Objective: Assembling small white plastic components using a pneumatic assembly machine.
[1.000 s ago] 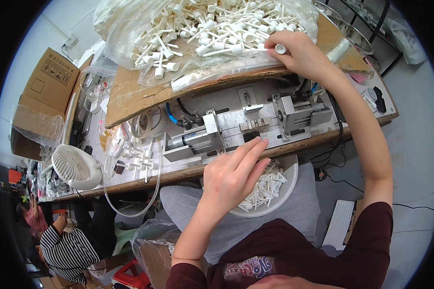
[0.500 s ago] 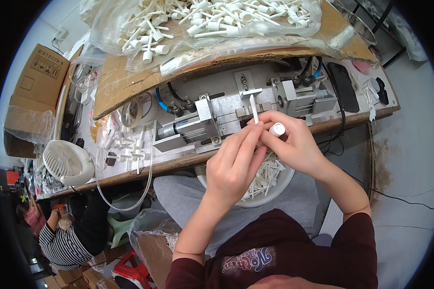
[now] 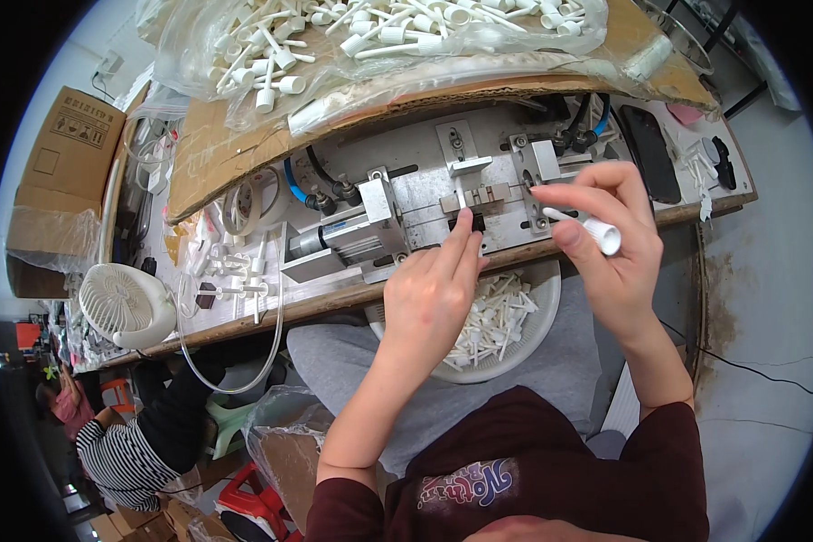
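Note:
My left hand reaches to the metal fixture in the middle of the bench, fingers stretched out. Its index fingertip touches a white stick lying in the fixture; the thumb is mostly hidden. To the right, my right hand is raised over the bench's front edge. Its curled fingers hold a white cap with a thin stem, open end toward me, while the thumb and index finger stand apart. Below the hands, a white basket on my lap holds many small white stick pieces.
Metal clamp cylinders flank the fixture, the left one in full view. A cardboard sheet above bears a plastic bag of white stemmed caps. A phone lies right; a small fan and clear tube stand left. Another person sits lower left.
My hands have moved apart. The right hand went right and up with the white stemmed cap; the left stayed near the fixture, where the white stick now lies in place.

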`<state>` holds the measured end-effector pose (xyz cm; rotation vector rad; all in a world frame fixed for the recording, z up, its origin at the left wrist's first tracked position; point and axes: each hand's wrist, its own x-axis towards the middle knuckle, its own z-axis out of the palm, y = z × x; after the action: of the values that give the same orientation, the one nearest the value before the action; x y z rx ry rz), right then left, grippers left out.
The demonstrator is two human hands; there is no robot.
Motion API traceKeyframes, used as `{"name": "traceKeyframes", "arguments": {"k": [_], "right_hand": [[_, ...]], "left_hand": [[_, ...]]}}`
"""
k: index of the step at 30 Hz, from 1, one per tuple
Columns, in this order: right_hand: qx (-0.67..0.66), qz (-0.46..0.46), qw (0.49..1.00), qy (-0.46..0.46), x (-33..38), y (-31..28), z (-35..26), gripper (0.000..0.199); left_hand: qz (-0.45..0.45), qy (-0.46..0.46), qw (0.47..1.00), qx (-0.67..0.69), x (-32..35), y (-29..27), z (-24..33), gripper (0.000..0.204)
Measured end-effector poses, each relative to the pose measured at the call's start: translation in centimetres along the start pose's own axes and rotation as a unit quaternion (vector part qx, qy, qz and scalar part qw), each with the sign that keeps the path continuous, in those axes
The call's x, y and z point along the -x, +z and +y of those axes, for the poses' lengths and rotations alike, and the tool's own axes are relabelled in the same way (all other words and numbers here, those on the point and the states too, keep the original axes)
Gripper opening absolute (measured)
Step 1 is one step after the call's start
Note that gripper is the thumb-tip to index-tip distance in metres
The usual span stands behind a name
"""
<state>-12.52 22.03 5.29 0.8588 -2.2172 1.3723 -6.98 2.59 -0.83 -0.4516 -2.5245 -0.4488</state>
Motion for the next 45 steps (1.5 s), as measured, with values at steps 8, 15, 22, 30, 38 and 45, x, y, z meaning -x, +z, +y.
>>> {"name": "traceKeyframes", "arguments": {"k": [8,15,22,30,38,45], "right_hand": [[-0.119,-0.080,0.989,0.045,0.7,-0.5,0.1,0.035],[-0.233,-0.088,0.962,0.110,1.9,0.0,0.2,0.035],[0.083,-0.143,0.983,-0.082,2.8,2.2,1.1,0.034],[0.243,-0.169,0.941,-0.165,2.6,5.6,1.4,0.026],[0.275,-0.188,0.930,-0.156,2.0,5.7,1.4,0.023],[0.123,-0.198,0.969,-0.079,-1.2,3.7,0.6,0.022]], "left_hand": [[-0.048,-0.008,0.999,-0.022,-1.2,-0.8,0.0,0.024],[-0.047,-0.034,0.995,0.076,-2.8,-2.7,-1.0,0.025],[0.192,0.014,0.981,0.022,-11.8,-5.4,-6.1,0.027],[0.063,-0.091,0.993,-0.028,-16.1,-2.1,-9.6,0.033],[0.065,-0.107,0.992,0.014,-15.5,-2.6,-8.6,0.051],[0.138,-0.034,0.981,0.128,-11.1,-5.3,-5.3,0.026]]}}
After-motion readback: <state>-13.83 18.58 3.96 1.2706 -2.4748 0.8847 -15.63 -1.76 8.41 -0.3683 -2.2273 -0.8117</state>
